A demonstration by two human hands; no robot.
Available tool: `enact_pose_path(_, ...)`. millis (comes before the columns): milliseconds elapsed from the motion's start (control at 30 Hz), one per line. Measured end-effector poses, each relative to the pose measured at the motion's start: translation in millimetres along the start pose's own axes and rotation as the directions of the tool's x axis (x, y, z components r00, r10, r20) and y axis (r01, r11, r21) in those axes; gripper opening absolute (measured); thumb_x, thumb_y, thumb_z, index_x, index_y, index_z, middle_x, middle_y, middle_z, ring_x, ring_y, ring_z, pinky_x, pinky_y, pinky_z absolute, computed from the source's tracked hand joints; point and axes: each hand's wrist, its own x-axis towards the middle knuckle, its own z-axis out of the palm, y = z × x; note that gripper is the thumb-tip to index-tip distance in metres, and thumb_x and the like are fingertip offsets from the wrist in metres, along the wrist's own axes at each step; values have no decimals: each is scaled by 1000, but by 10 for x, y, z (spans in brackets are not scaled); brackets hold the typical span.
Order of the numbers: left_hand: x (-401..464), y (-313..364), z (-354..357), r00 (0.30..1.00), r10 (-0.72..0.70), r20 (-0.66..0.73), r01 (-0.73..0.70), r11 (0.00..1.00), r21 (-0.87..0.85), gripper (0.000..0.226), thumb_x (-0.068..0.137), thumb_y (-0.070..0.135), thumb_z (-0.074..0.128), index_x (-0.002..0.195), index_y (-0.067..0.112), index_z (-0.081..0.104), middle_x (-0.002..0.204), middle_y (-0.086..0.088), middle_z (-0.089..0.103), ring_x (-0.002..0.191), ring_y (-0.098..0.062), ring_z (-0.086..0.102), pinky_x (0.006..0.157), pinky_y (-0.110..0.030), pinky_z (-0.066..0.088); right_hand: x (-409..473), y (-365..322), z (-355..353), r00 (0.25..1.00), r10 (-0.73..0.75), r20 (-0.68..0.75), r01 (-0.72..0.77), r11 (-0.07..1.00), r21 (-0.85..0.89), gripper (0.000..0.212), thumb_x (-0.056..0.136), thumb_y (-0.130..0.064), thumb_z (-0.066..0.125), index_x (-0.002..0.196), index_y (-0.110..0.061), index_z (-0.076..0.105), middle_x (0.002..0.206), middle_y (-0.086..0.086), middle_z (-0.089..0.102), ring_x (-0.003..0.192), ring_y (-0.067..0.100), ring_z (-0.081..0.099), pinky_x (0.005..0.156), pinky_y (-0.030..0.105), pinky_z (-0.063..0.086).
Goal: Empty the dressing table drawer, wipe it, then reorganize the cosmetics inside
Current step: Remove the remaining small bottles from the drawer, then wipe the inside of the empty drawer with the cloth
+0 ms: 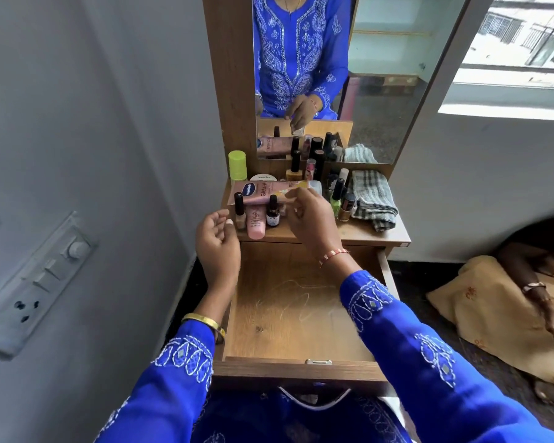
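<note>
Right hand (311, 215) is extended far over the open drawer (288, 302), fingertips pinching the pink tube (269, 191); left hand (216, 243) is held half-curled, holding nothing.

The drawer (288, 302) is standing pulled out and bare inside except for thin loose threads (288, 292) lying on its floor, so its whole middle is offering open room from above. The tabletop (365, 233) behind it is crowding up: a pink Vaseline tube (263, 190) is lying across small bottles (273, 212), nail polishes (341, 199) are standing close together, and a folded checked cloth (371, 196) is filling the right end, leaving only the front right strip clear
</note>
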Motion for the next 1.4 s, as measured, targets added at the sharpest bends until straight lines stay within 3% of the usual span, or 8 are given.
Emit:
enact_pose_path(100, -238, 60, 47, 995, 92, 34, -91, 995, -32, 14, 84, 15, 48, 95, 19, 57, 95, 0, 61, 80, 0, 57, 73, -7, 44, -151, 162, -124, 992, -2, -125, 7, 999, 39, 14, 84, -4, 57, 95, -1, 64, 93, 14, 63, 73, 21, 57, 67, 31, 51)
enact_pose_path(200, -486, 125, 182, 977, 166, 134, -161, 986, -44, 13, 85, 16, 49, 93, 20, 58, 96, 0, 62, 82, -5, 57, 70, -6, 44, -199, 385, -311, 967, 38, -253, -36, 999, 11, 12, 80, 1, 58, 90, 2, 66, 88, 18, 64, 69, 21, 55, 63, 19, 40)
enact_pose_path(333, -704, 165, 421, 955, 155, 254, -153, 988, -27, 13, 86, 11, 51, 89, 16, 62, 88, 0, 61, 74, -5, 55, 63, -8, 43, -79, 719, -571, 929, 113, -352, -156, 983, -96, 16, 76, 1, 58, 89, 1, 67, 91, 22, 61, 83, 36, 58, 73, 34, 44)
enact_pose_path(633, -865, 184, 642, 924, 124, 363, -135, 991, 7, 19, 82, 5, 52, 83, 23, 60, 83, 3, 61, 75, -6, 56, 69, -15, 45, 148, 1196, -680, 962, 264, 72, -166, 772, -614, 46, 82, -16, 57, 127, -18, 48, 132, 9, 50, 121, 34, 43, 96, 43, 39)
enact_pose_path(800, -873, 184, 621, 915, 46, 402, -66, 997, 36, 24, 84, 3, 53, 80, 26, 60, 83, 0, 64, 77, -17, 61, 71, -27, 49, 119, 1305, -687, 978, 206, -6, -159, 737, -657, 34, 85, -9, 53, 119, -15, 54, 121, 12, 53, 115, 35, 45, 87, 41, 41)
enact_pose_path(1000, -945, 253, 519, 878, -110, 466, 123, 992, 3, 31, 87, 0, 51, 74, 27, 58, 73, 5, 59, 65, -9, 57, 65, -22, 49, -87, 1330, -745, 974, 169, -153, -221, 870, -442, 32, 73, -2, 60, 105, 2, 58, 110, 26, 53, 106, 41, 47, 84, 43, 46)
enact_pose_path(1200, -1067, 264, 408, 757, -293, 584, 359, 933, 3, 26, 89, 0, 48, 78, 19, 60, 73, -2, 61, 63, -11, 57, 58, -17, 48, -632, 887, -795, 805, 281, -522, -301, 952, 48, 33, 71, -6, 58, 103, 3, 59, 99, 24, 54, 92, 36, 53, 80, 25, 35)
enact_pose_path(1400, -1192, 326, 401, 548, -439, 712, 575, 816, 61, 23, 95, 27, 46, 95, 11, 63, 80, -7, 66, 64, -13, 64, 59, -24, 53, -1224, 486, -550, 854, 251, -456, -200, 967, 156, 28, 66, -4, 61, 93, 4, 61, 87, 18, 57, 75, 1, 40, 69, -2, 33)
